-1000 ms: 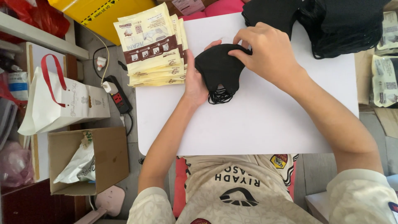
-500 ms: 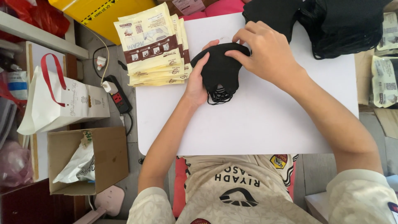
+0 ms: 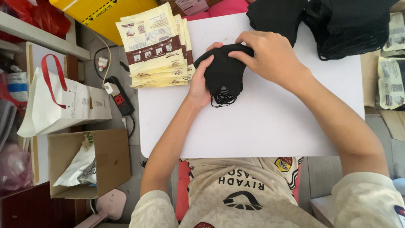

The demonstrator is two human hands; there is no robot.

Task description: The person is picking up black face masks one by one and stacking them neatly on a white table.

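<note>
A small stack of black face masks [image 3: 223, 74] with thin ear loops hangs over the white board [image 3: 261, 126], gripped from both sides. My left hand [image 3: 200, 82] clasps its left edge with the thumb on top. My right hand [image 3: 268, 57] covers the stack's upper right part, fingers curled over it. To the left lies a fanned pile of beige and brown flat packets [image 3: 158, 46], half on the board's corner. At the far edge sit two heaps of black masks [image 3: 278, 17] [image 3: 350, 27].
Left of the board, on the floor: a power strip [image 3: 120, 97] with a white plug, a white paper bag with red handles [image 3: 59, 105], an open cardboard box [image 3: 90, 162] holding a white wrapper. Packaged masks [image 3: 390, 71] lie at the right edge.
Both hands have kept their grip on the mask stack; the right hand's fingers shifted slightly over its top. The stack stays in the same spot.
</note>
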